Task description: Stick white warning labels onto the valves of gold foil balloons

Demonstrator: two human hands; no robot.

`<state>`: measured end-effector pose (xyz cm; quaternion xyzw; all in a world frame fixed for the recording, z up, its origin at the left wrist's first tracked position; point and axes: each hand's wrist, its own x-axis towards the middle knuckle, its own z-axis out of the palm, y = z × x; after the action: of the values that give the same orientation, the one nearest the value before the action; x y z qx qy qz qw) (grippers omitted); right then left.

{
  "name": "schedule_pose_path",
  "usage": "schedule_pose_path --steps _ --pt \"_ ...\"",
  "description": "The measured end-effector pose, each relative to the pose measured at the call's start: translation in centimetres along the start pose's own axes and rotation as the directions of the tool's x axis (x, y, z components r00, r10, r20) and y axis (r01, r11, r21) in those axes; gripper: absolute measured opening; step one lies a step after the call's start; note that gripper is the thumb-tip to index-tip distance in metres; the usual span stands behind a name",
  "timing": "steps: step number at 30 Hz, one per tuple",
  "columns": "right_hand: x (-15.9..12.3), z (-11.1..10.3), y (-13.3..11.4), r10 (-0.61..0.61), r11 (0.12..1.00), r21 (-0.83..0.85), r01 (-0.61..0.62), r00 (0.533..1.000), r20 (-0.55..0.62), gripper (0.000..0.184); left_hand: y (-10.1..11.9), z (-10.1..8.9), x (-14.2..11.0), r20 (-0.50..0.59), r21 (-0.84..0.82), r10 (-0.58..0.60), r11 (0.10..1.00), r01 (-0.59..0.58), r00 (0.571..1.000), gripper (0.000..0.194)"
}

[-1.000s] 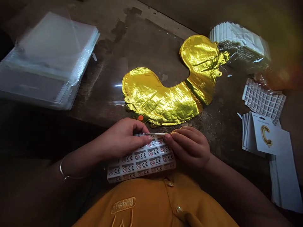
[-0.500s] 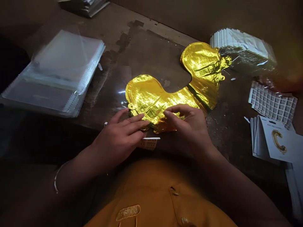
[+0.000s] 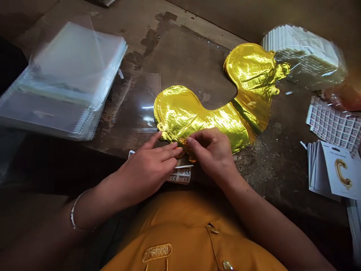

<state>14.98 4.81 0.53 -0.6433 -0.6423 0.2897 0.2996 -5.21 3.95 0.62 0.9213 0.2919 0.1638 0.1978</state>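
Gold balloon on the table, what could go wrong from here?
The small label at the right hand could stick crooked or wrinkle, since the gold balloon is creased. The label sheet, partly hidden by the left hand near the front of the table, might slip off.

Packing workshop: stacked plastic sleeves (image 3: 76,56), balloon cards (image 3: 342,173)

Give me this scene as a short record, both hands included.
Left hand: fingers extended at near edge of gold foil balloon
Right hand: thumb and finger at small sticker
Balloon: curved, lying on table
Front: CE label sheet, partly hidden by left hand
Left side: stacked clear plastic sleeves
Right side: wrapped white stack, sheet of small labels, card picturing a gold C
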Motion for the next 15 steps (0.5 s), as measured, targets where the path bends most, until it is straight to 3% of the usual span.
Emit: schedule_pose_path --steps 15 --pt "0.03 0.53 -0.67 -0.091 0.967 -0.243 0.075 0.994 -0.054 0.013 -0.06 0.13 0.1 -0.02 -0.006 0.018 1.0 -0.018 1.0 0.016"
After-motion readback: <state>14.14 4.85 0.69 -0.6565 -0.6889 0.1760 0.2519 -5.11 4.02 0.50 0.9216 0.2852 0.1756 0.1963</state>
